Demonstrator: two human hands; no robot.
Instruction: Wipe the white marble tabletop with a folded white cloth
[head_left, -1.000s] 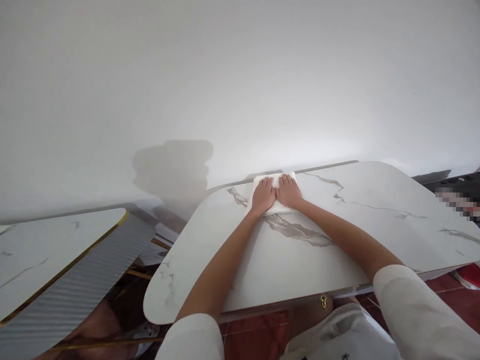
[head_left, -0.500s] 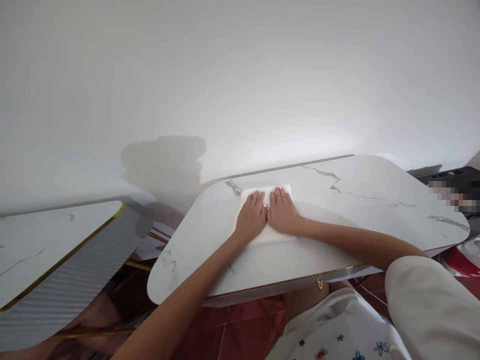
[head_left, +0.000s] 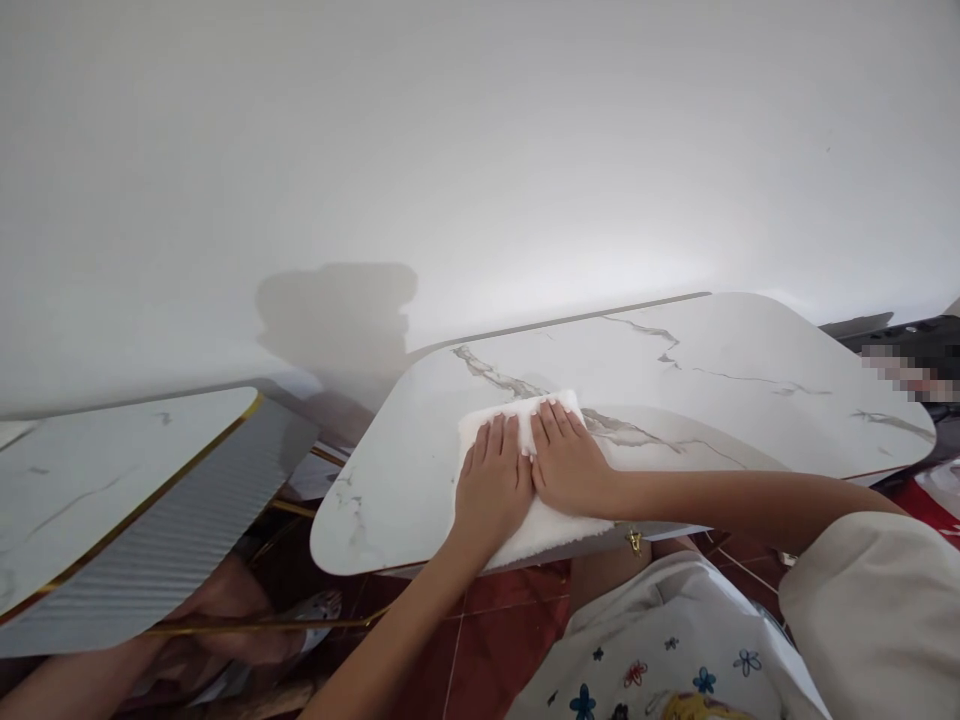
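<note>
A white fluffy cloth (head_left: 551, 525) lies spread on a white marble-patterned tabletop (head_left: 405, 470), reaching its near edge. My left hand (head_left: 493, 490) rests flat on the cloth, fingers stretched out. Beside it, my right hand (head_left: 571, 460) also presses flat on the cloth, and the thumbs nearly meet. Neither hand is curled round anything. Grey-brown veins of the tabletop show just beyond the cloth.
A second marble-patterned table (head_left: 127, 470) with gold trim and a ribbed grey side stands at left. Bare limbs (head_left: 217, 610) of a person show beneath it. Behind is a white wall (head_left: 525, 150). Red floor tiles (head_left: 495, 630) lie below.
Both hands and the cloth have slid toward me, from the middle of the tabletop to its near edge. The veins that the cloth covered are now visible.
</note>
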